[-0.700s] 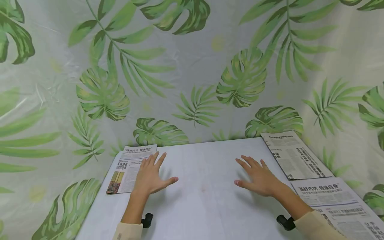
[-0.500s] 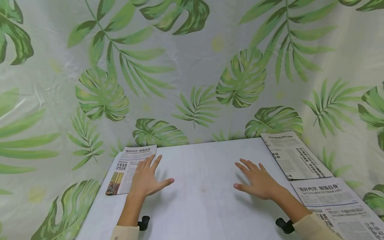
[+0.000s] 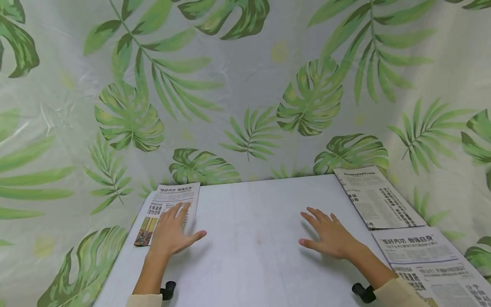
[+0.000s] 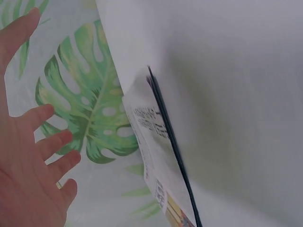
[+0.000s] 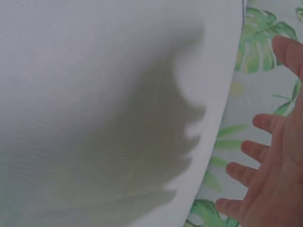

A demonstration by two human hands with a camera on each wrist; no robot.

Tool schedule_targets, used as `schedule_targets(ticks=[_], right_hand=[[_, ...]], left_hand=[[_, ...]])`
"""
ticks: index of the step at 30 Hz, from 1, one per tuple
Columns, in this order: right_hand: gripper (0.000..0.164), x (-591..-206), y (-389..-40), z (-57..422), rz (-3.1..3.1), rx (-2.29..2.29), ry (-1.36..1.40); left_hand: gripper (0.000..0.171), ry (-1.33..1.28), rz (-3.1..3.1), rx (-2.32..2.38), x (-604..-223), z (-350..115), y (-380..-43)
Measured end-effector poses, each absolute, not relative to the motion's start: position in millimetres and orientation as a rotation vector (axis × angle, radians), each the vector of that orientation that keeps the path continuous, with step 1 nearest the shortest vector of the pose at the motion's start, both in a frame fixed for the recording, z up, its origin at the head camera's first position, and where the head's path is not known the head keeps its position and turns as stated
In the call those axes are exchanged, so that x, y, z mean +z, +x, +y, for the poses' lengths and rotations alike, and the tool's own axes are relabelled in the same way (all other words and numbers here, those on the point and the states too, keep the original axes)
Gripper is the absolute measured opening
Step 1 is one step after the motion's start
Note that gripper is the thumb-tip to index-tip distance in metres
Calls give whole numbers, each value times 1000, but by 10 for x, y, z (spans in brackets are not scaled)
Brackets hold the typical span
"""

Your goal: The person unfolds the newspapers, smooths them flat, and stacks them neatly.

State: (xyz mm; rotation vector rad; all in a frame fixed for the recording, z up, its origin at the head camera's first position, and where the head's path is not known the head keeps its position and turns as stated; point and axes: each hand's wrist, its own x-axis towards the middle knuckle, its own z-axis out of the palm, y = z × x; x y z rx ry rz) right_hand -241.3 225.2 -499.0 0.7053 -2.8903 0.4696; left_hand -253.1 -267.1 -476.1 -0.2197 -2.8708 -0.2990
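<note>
In the head view my left hand [image 3: 168, 232] hovers with spread fingers, partly covering a folded newspaper [image 3: 174, 194] at the table's left side. The left wrist view shows that palm and its separated fingers [image 4: 54, 144], with the newspaper [image 4: 154, 137] beyond them; nothing is held. My right hand [image 3: 327, 234] is held over the right half of the white table [image 3: 253, 247], its fingers apart and nothing in them. In the right wrist view the fingers [image 5: 255, 151] are spread, and a hand-shaped shadow falls on the white tabletop [image 5: 71, 94].
Two more newspapers lie along the table's right edge: a far one [image 3: 377, 198] and a nearer one [image 3: 433, 260], close to the right forearm. A leaf-printed curtain [image 3: 245, 85] hangs behind the table and at its sides. Each wrist carries a black strap piece [image 3: 363, 293].
My left hand has moved left and slightly down, over the left newspaper's right part. My right hand has shifted down a little. The newspapers lie where they were.
</note>
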Motion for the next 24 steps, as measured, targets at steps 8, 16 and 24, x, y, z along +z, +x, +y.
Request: schedule_targets(ticks=[8, 16, 24], right_hand=[[89, -5107, -2377, 2271, -2951, 501, 725], [86, -5231, -2339, 2256, -2998, 516, 672], [84, -5289, -2302, 2249, -3014, 504, 646]], left_hand=[[109, -151, -2919, -353, -4833, -2892, -2573], [100, -101, -2952, -383, -4901, -3096, -2631], [81, -38, -2955, -426, -4958, -3276, -2647]])
